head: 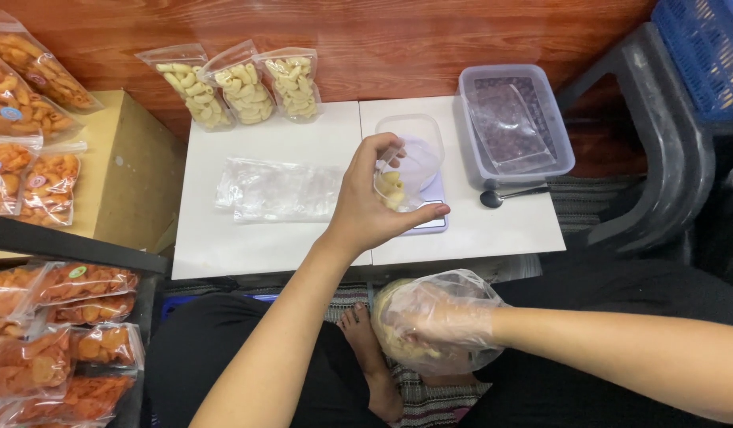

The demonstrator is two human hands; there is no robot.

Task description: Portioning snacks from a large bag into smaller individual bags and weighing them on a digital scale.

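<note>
My left hand [372,200] holds a small clear plastic bag [406,176] with a few pale crackers in its bottom, over a small scale [432,215] on the white table [263,242]. A clear tub [410,131] stands on the scale behind the bag. My right hand [438,317], in a thin clear plastic glove, reaches down into a large bag of pale crackers [398,337] below the table's front edge, near my foot.
Three filled bags of pale crackers [239,83] lean against the wooden wall. A pile of empty clear bags [279,190] lies mid-table. A lidded container [513,127] and a black spoon [505,194] sit at the right. Bags of orange crackers [57,333] fill the left shelves.
</note>
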